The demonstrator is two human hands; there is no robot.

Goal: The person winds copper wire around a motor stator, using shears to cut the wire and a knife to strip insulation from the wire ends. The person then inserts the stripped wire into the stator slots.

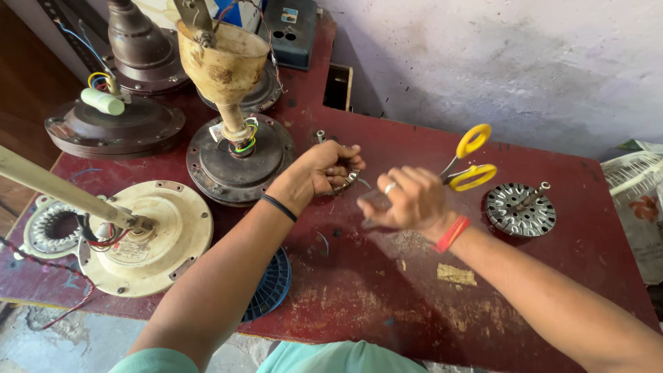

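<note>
Fingers of the left hand curl around a small metal part just above the red counter. Beside it, the right hand grips yellow-handled scissors, wrist raised, blades hidden.

Left arm: bare, reaching forward from the lower left, crossing toward the middle; a dark band sits on the wrist.
Left hand: knuckles up, fingers curled inward into a closed grip, low near the surface.
Right arm: bare, coming in from the lower right corner, angled up and leftward; a red band circles the wrist.
Right hand: raised a little, blurred, fingers bent and bunched together, a ring on one finger; just beside the left hand, not touching it.
</note>
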